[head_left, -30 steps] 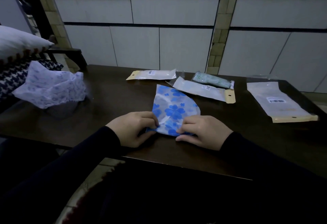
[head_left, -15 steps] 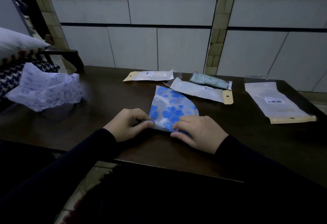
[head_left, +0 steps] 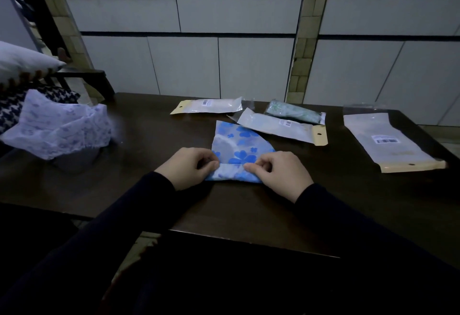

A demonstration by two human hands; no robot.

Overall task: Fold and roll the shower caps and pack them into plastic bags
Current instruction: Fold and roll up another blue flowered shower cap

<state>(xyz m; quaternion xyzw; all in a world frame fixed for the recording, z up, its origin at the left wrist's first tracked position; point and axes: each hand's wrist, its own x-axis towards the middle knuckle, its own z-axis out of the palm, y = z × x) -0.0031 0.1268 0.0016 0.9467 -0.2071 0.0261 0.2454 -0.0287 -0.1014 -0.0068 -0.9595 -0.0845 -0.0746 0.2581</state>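
A folded shower cap with blue flowers (head_left: 239, 142) lies on the dark table (head_left: 154, 145). Its near edge is turned over into a narrow rolled strip. My left hand (head_left: 189, 166) pinches the left end of that strip, and my right hand (head_left: 278, 174) pinches the right end. Beyond the cap lie three plastic bags: one at the back (head_left: 209, 105), one in the middle (head_left: 281, 128), and a larger one to the right (head_left: 388, 140). A bag holding a green rolled cap (head_left: 293, 113) lies behind the middle bag.
A crumpled white cap with a pale blue print (head_left: 59, 128) sits over a container at the table's left. Cushions (head_left: 22, 63) rest on a chair at far left. A tiled wall stands behind the table. The table's near edge runs just below my wrists.
The cap's near edge has been turned over into a rolled strip, and both hands have shifted slightly away from me with it.
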